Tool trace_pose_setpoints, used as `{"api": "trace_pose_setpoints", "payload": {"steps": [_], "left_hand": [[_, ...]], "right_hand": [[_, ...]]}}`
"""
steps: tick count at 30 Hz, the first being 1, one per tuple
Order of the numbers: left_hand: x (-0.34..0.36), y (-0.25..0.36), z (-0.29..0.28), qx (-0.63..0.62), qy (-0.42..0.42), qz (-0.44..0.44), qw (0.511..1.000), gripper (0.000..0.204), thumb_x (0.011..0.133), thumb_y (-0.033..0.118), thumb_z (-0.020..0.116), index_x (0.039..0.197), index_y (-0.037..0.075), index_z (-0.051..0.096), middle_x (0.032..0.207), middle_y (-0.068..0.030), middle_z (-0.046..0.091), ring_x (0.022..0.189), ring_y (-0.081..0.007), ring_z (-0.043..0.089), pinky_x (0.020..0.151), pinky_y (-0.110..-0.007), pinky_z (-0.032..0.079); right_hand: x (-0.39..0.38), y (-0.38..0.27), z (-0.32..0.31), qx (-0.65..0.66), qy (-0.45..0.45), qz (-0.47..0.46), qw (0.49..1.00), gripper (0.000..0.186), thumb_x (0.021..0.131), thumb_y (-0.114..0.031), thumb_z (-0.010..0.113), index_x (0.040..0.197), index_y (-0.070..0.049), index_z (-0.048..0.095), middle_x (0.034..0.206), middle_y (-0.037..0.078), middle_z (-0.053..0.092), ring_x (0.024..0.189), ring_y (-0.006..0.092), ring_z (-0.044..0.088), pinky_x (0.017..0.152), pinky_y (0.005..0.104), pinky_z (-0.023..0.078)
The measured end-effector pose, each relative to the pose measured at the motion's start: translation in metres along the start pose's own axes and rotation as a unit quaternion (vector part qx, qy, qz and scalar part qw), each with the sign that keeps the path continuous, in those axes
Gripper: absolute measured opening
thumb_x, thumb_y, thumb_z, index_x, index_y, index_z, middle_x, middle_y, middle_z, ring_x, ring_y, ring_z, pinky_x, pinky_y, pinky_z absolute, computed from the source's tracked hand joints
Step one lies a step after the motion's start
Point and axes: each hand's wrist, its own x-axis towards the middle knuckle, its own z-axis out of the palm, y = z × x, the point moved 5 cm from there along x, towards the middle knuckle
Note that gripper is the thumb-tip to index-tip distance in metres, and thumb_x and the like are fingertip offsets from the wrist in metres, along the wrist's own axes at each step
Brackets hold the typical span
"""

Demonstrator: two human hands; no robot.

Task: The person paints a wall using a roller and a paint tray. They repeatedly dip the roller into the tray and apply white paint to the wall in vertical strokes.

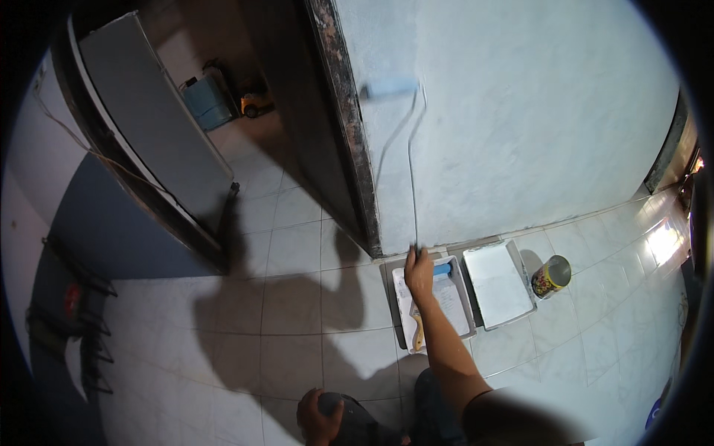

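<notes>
My right hand (419, 273) is closed round the lower end of a paint roller (413, 178) with a long thin metal rod. Its light blue sleeve (393, 88), blurred, lies against the pale wall (513, 134) near the door frame. Below this hand, a white paint tray (462, 316) sits on the floor, partly hidden by my forearm. It holds a smaller blue roller (442, 269) and a paintbrush (418, 333) with a wooden handle. My left hand (320, 418) rests on my knee, thumb apart from the fingers, with no tool in it.
Right of the first tray stands a second tray (500, 286) with white inside, then an open paint can (552, 276). A dark, worn door frame (346, 111) borders the wall. Through the doorway are a blue container (207, 102) and a yellow toy vehicle (255, 104). Chairs (93, 334) stand far left.
</notes>
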Motion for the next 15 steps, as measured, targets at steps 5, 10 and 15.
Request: {"api": "trace_pose_setpoints", "payload": {"steps": [5,10,15], "left_hand": [[-0.017,-0.002,-0.015,0.012,0.033,0.011,0.999,0.056,0.079,0.040,0.079,0.119,0.003,0.065,0.122,-0.0205,0.065,0.114,-0.0400,0.059,0.100,-0.047,0.046],[-0.018,0.004,-0.022,0.005,0.035,-0.002,0.999,0.054,0.079,0.037,0.079,0.119,0.003,0.065,0.121,-0.0206,0.065,0.114,-0.0401,0.059,0.100,-0.047,0.046],[-0.006,-0.005,-0.003,-0.015,-0.002,0.005,1.000,0.058,0.076,0.034,0.081,0.121,0.004,0.061,0.124,-0.0180,0.063,0.118,-0.0374,0.058,0.103,-0.046,0.044]], "right_hand": [[-0.179,0.129,0.004,-0.050,-0.145,0.182,0.971,0.034,0.099,-0.028,0.054,0.098,0.005,0.059,0.085,0.032,0.067,0.083,0.0519,0.065,0.070,0.0556,0.049],[-0.188,0.128,0.002,-0.078,-0.151,0.200,0.965,0.037,0.099,-0.031,0.054,0.104,0.006,0.060,0.086,0.033,0.067,0.083,0.0517,0.065,0.072,0.0562,0.049],[-0.036,0.038,0.010,-0.011,-0.077,0.096,0.992,0.032,0.099,-0.029,0.057,0.095,0.002,0.058,0.076,0.033,0.063,0.076,0.0550,0.061,0.061,0.0592,0.045]]}}
